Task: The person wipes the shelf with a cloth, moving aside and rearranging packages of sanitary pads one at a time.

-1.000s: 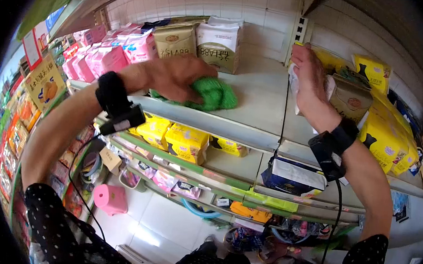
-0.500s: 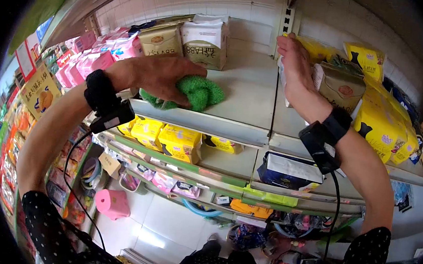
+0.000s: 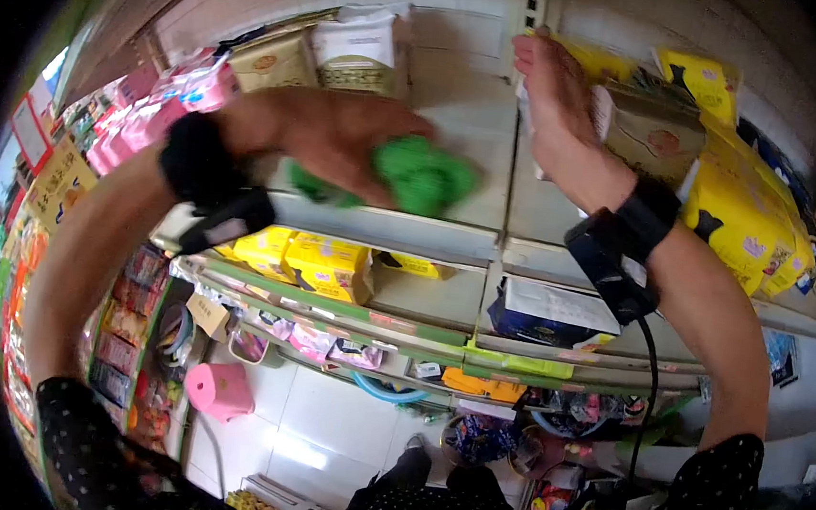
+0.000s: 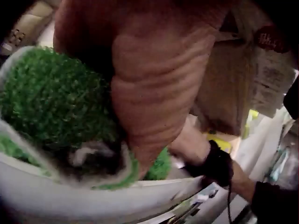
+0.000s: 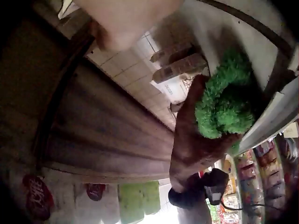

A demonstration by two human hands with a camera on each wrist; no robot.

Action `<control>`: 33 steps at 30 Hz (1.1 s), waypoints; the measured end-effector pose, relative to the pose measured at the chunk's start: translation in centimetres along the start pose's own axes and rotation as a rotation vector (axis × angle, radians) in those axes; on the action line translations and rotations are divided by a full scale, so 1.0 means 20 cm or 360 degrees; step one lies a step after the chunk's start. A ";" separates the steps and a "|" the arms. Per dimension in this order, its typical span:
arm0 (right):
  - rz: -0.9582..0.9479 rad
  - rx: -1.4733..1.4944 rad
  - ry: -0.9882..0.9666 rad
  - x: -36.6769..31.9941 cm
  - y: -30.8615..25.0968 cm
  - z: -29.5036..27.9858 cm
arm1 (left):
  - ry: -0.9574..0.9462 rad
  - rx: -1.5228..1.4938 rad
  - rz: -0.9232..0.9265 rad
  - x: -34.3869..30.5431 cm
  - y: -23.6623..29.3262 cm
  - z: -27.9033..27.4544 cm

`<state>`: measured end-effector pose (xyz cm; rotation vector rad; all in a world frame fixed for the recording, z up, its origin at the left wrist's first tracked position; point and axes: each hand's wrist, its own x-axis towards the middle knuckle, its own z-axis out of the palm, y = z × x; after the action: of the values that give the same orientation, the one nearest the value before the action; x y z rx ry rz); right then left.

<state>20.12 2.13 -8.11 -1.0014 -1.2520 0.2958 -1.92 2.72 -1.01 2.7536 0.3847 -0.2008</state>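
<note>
My left hand (image 3: pixel 326 134) grips a fuzzy green cloth (image 3: pixel 429 175) on the upper shelf (image 3: pixel 467 116). In the left wrist view the cloth bunches thickly beside the thumb, with a pale edge along it. My right hand (image 3: pixel 567 119) is at the shelf divide, its fingers straight and pointing to the back wall. Its palm side is turned toward the left, and a brown-gold pack (image 3: pixel 653 130) stands close on its other side. A white-and-gold pack (image 3: pixel 362 50) stands behind my left hand.
Pink packs (image 3: pixel 140 128) fill the shelf's left end, next to a gold pack (image 3: pixel 275 62). Large yellow packs (image 3: pixel 747 210) crowd the right. One shelf down are yellow packs (image 3: pixel 330 266) and a dark blue pack (image 3: pixel 552 314). A pink stool (image 3: pixel 220 391) stands on the floor.
The view has shifted, so shelves and packs appear farther left and higher. My left hand has slid the cloth rightward along the shelf, toward the divide. My right hand stays beside the brown-gold pack.
</note>
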 end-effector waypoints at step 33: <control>-0.0370 -0.0501 -0.0677 -0.01 0.05 -0.13 | 0.0121 0.0729 -0.0502 0.42 0.13 -0.02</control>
<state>22.68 1.32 -8.90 -1.0787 -1.8284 0.1339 6.87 2.56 -1.30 3.1370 0.8945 -0.2948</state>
